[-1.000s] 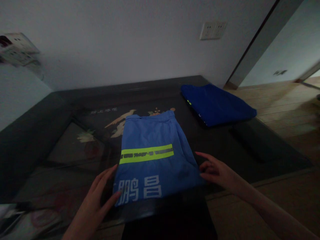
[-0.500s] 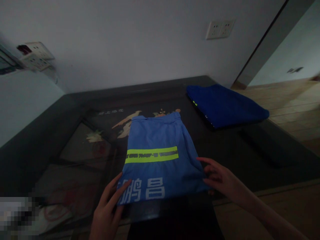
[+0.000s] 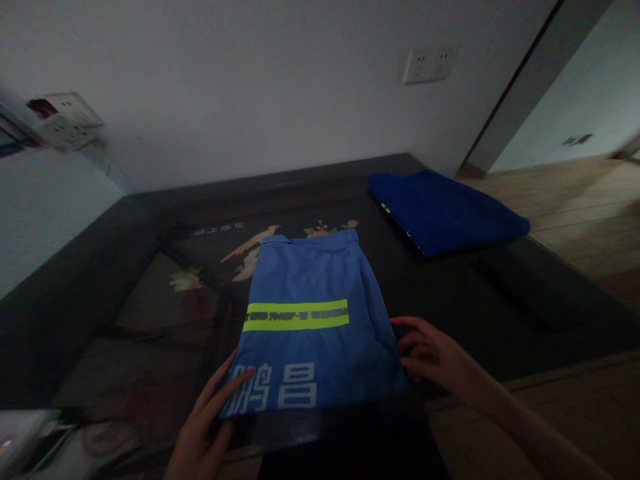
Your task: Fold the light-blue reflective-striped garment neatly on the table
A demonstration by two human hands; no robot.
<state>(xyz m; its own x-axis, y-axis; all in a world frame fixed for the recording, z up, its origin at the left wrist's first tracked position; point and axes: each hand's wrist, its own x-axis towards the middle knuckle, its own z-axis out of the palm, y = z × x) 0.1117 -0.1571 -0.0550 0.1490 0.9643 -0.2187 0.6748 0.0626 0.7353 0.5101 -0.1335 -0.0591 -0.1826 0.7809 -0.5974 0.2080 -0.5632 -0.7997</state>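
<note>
A light-blue folded work jacket lies on the dark table in front of me, its banded hem facing the wall. Across it run a yellow-green reflective stripe and large white printed characters nearer to me. My left hand grips the near left corner, one finger lying over the print and the others along the edge. At the near right edge, the curled fingers and thumb of my right hand pinch the cloth. Part of their grip is hidden in shadow.
A darker blue folded garment lies at the table's right rear. The glossy dark table carries painted bird and flower patterns and meets the wall. Wall sockets sit above it. At lower left are pale objects I cannot identify.
The near edge of the light-blue jacket has shifted slightly left and toward me, along with my left hand. My right hand stays at its edge. The whole view has moved a little.
</note>
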